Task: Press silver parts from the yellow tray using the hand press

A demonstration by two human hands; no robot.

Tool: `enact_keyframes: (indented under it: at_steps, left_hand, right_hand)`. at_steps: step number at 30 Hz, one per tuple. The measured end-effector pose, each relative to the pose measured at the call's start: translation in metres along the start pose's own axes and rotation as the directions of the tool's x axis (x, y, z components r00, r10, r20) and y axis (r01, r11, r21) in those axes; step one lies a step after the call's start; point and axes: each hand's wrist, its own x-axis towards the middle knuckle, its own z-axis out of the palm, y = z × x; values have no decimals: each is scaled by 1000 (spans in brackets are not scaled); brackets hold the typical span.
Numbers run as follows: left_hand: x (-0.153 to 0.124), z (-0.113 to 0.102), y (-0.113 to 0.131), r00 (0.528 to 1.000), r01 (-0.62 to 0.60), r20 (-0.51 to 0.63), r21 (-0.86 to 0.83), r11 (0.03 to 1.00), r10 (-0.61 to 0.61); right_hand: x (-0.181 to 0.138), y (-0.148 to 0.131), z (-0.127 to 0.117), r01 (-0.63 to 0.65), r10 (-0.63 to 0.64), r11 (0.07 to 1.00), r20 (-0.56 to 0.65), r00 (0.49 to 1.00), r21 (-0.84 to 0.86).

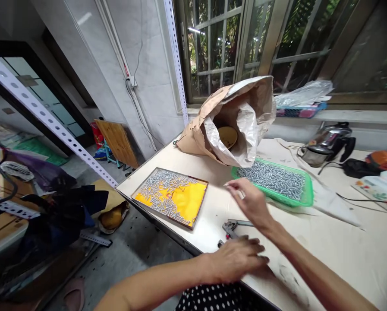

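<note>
My right hand (250, 201) is above the table between a shallow tray and a green basket. Its fingers are drawn together in a pinch; whether anything small sits in the tips I cannot make out. Lower down, my left hand (235, 260) hovers palm down near the table's front edge, fingers slightly apart, with nothing visible in it. Just beyond it lies a grey metal tool (231, 228) with a red spot, partly hidden. Many silver screws (162, 190) cover part of the yellow-bottomed tray (198, 214). More screws (274, 179) fill the green plastic basket (308, 190).
A large open paper sack (196, 134) leans at the back, with a yellowish round container (228, 137) inside. A metal kettle (337, 136) and a cup (313, 155) stand at back right. Cables and an orange item (384, 162) lie right. A perforated metal post (67, 134) slants left.
</note>
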Motion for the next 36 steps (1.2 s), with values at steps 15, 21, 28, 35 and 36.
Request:
enact_keyframes:
  at_steps: [15,21,28,35,36]
  left_hand:
    - [-72,-94,-186,641,743,-70,308,594,-764]
    - [-64,-88,-198,634,714,10,377,590,-774]
    - [-56,-99,-203,642,716,23,339,610,-766]
    - [-39,-91,-96,748,642,-8,-241,728,-663]
    - [-36,-86,-77,738,641,34,-344,686,-673]
  right_hand:
    - [-77,45,-53,-173,235,914,133,963,-367]
    - [-166,2,-25,-207,285,913,186,940,-352]
    - [-188,-8,-17,-243,349,884,219,911,-399]
    - [-171,-16,-19,-264,448,826,297,843,-498]
    - [-170,-15,-19,-254,452,820,308,837,-513]
